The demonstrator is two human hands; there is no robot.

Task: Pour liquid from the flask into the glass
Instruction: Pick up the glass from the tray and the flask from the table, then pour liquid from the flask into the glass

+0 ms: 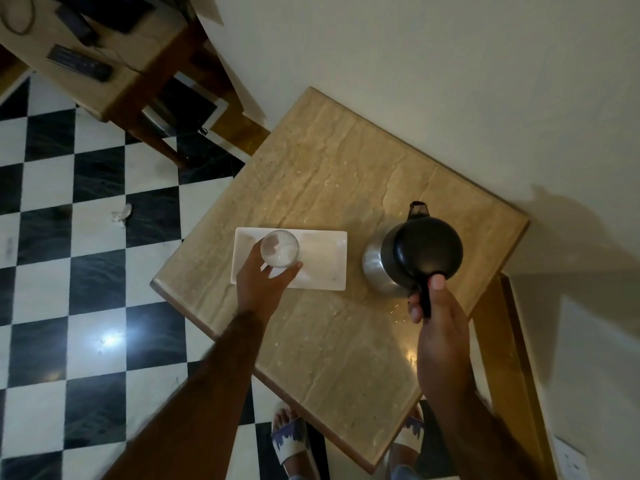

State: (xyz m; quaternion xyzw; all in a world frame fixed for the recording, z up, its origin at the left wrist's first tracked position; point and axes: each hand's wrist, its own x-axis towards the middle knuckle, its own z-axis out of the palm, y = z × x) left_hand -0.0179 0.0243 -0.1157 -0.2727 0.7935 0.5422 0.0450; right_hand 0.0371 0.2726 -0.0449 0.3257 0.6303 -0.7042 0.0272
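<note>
Your left hand (266, 278) wraps the glass (280, 252) on the white tray (325, 271), steadying it; your right hand (433, 306) grips the flask (415, 256) handle, right of the tray, ready to pour.

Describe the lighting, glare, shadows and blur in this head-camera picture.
Head view: dim, warm light; a bright glare spot on the checkered floor; the flask casts a dark shadow on the wall; the left forearm looks motion-blurred; wide-angle distortion bends the table edges.
</note>
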